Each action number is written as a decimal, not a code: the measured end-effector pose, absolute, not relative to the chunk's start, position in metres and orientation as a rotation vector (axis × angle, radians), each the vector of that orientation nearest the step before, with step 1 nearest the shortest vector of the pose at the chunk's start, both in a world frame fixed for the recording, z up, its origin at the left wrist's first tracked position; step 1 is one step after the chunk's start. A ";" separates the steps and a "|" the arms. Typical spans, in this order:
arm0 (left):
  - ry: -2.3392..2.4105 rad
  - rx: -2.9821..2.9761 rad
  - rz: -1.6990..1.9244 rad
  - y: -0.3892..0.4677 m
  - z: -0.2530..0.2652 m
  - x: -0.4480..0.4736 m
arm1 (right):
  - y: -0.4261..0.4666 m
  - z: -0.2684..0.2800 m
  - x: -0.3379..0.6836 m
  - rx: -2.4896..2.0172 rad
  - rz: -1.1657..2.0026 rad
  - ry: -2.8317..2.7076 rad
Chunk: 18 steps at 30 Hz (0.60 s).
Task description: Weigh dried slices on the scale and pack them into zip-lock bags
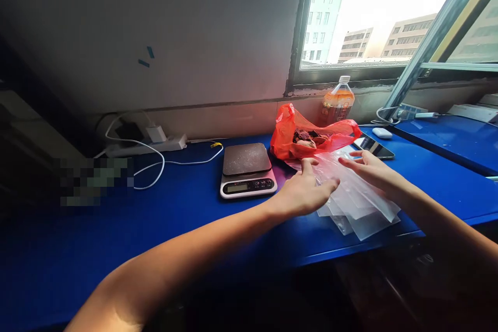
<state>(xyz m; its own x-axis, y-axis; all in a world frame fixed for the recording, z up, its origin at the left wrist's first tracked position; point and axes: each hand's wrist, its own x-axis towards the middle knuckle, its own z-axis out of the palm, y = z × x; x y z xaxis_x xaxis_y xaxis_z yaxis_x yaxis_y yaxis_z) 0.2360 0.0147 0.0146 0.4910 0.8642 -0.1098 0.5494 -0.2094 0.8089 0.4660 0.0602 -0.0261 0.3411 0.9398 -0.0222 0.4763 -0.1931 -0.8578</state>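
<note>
My left hand (307,192) hovers by the near-left edge of a pile of clear plastic bags (360,207), thumb and fingers apart, holding nothing. On the other side of the pile, my right hand (368,168) is also open, its fingers pointing toward a red plastic bag (286,140). That bag stands open behind the pile, with dark reddish-brown dried pieces (307,138) showing inside; I cannot tell exactly what they are. To the left of my left hand sits a kitchen scale (247,171) with a dark, speckled platform and nothing on it.
A drink bottle (338,99) stands behind the red bag. Right of it lie a phone or tablet (375,146) and a white earbud case (382,133). A power strip (171,143) with a white cable (163,163) lies at left on the blue table (187,254).
</note>
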 end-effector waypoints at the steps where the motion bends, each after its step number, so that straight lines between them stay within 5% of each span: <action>1: 1.187 1.788 0.517 0.016 0.013 0.242 | 0.052 -0.027 0.458 -1.791 0.808 -1.234; 8: 1.233 1.471 0.690 0.015 0.009 0.258 | 0.003 -0.023 0.432 -1.659 1.109 -1.055; 14: 1.198 1.397 0.841 0.016 0.009 0.269 | 0.004 -0.034 0.425 -1.656 0.920 -1.026; 18: 1.196 1.424 0.880 0.018 0.000 0.273 | 0.003 -0.032 0.431 -1.557 1.069 -0.900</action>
<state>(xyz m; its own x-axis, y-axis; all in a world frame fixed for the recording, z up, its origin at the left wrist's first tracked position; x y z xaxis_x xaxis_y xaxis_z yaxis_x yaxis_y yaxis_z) 0.2732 0.0184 0.0002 0.2356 0.9686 -0.0796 0.2125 0.0286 0.9767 0.4308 0.0029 -0.0318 0.3316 0.9228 -0.1960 0.0367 -0.2202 -0.9748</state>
